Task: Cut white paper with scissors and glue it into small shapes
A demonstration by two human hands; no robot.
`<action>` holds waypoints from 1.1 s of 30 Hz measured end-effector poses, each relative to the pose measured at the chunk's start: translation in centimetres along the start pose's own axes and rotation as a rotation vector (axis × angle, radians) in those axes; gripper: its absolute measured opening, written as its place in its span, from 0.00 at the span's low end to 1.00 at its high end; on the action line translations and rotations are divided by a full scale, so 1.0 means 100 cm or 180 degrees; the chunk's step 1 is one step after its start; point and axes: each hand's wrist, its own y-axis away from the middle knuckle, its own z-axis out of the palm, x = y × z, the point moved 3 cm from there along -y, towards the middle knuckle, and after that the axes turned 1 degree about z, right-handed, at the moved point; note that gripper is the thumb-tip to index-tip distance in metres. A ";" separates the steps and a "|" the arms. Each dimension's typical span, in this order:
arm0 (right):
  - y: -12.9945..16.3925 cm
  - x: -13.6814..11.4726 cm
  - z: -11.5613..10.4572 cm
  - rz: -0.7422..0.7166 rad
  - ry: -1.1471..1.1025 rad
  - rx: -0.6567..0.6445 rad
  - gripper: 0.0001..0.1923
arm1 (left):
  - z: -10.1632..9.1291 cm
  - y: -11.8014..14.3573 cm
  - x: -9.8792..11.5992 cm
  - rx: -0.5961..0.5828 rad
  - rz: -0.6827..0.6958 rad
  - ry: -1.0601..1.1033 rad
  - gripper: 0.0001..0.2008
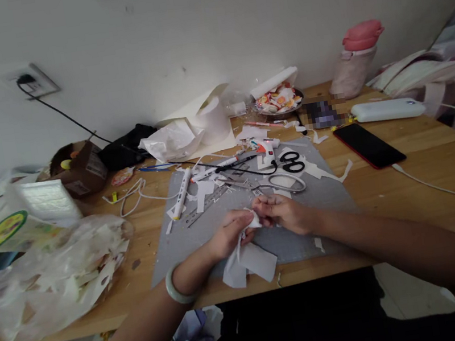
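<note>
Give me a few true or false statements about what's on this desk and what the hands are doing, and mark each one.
1. Both hands pinch one piece of white paper between the left hand and right hand. True.
2. The scissors are in the right hand. False: they lie on the grey mat, beyond the hands.
3. A red-edged phone lies flat on the table, to the right of the mat. True.
4. The left wrist is bare. False: it wears a pale green bangle.
</note>
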 end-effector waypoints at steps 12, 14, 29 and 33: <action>0.004 -0.020 -0.006 -0.0434 0.1337 0.0684 0.18 | -0.002 -0.002 0.001 0.0091 0.0124 -0.0346 0.18; 0.005 -0.016 -0.003 -0.0418 0.1422 0.0650 0.20 | -0.002 -0.002 0.002 0.0115 0.0124 -0.0438 0.18; 0.002 -0.020 -0.007 -0.0558 0.1941 0.0790 0.07 | -0.004 -0.004 0.004 0.0360 0.0145 -0.0562 0.19; 0.006 -0.028 -0.005 -0.0985 0.2596 0.0779 0.08 | -0.005 -0.005 0.004 0.0452 0.0184 -0.0661 0.19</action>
